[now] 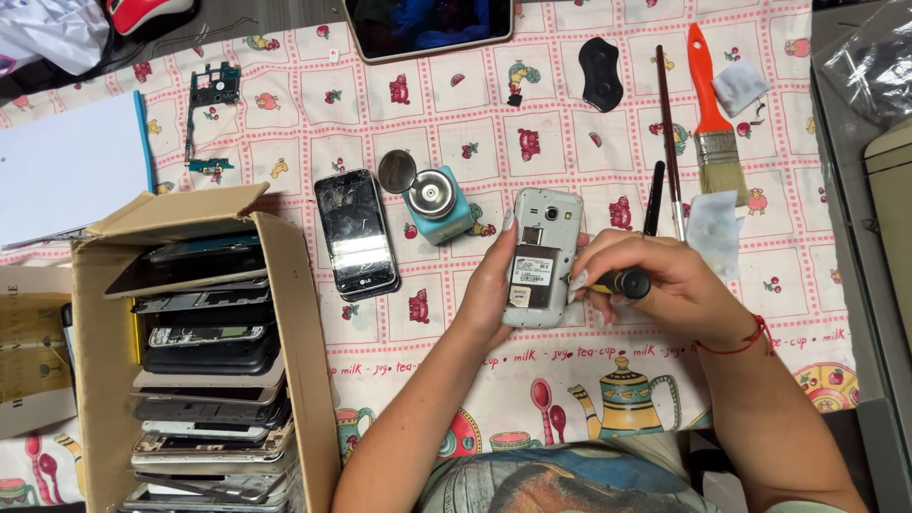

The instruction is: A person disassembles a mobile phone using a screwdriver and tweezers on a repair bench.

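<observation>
The left hand (494, 290) is cupping an opened white phone (541, 256) above the patterned cloth (570, 370), fingers wrapped round its left edge. The right hand (665, 285) is pinching a small screwdriver (617, 282) tight, its tip touching the phone's right side. If the tip is slipping, it is likely scratching the exposed back or jabbing the holding fingers.

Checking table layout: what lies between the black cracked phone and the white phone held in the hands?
In the head view, a teal dispenser bottle with a metal top stands on the cloth between the black phone and the white phone.
</observation>
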